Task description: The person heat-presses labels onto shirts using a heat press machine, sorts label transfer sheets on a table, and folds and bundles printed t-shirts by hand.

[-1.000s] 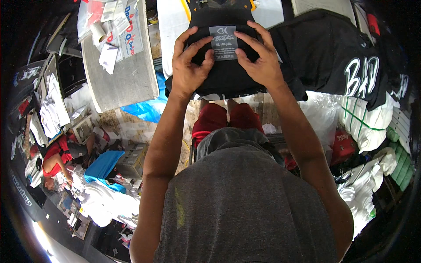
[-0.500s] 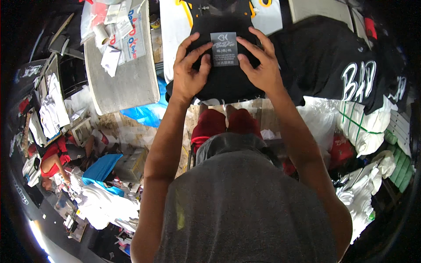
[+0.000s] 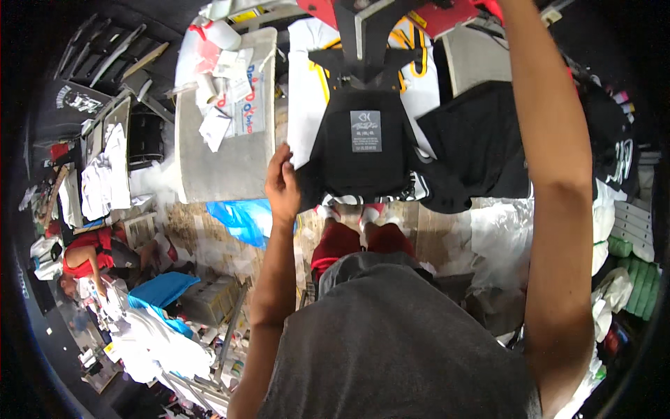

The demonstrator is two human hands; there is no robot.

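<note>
A black shirt [image 3: 335, 164] is stretched over a narrow board on a black machine arm [image 3: 359, 52]. On its dark upper face lies a grey rectangular label sheet [image 3: 366, 131] with pale print, flat and untouched. My left hand [image 3: 283, 183] hovers at the left of the shirt, fingers loosely bent, holding nothing. My right arm [image 3: 548, 105] stretches up past the top edge beside a red machine part [image 3: 443, 19], and its hand is cut off from view.
Left of the shirt is a grey board [image 3: 223, 174] with papers and a plastic bag. A white garment [image 3: 303, 91] with yellow trim lies behind. More black shirts [image 3: 481, 146] spread to the right. A person in red [image 3: 87, 255] is at the far left. Blue plastic [image 3: 241, 220] lies on the floor.
Both hands have left the label sheet, which stays on the black shirt. My left hand has dropped back to the left. My right arm has swung up and right. The whole view has shifted.
</note>
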